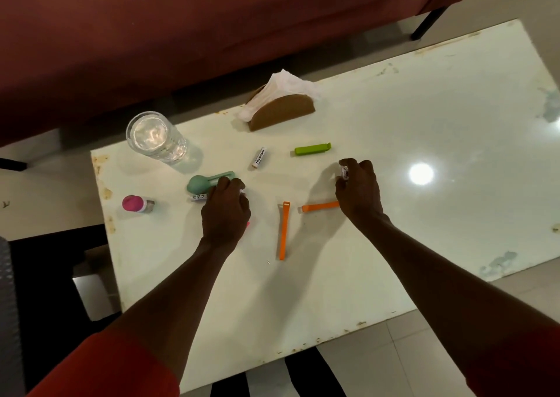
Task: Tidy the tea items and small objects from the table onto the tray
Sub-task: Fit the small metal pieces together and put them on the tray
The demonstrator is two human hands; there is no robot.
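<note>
Both bare forearms extend forward from red sleeves, the left hand [225,208] and right hand [359,189] each knuckles-up with fingers curled closed.

Two hands [225,207] [359,189] curled over small items, white table [394,154]

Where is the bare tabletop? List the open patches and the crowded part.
Open: the right half of the table, past the right hand and green clip; also the near strip below the long orange clip. Crowded: left-centre, between glass, napkin holder, pink-capped bottle and left hand.
</note>
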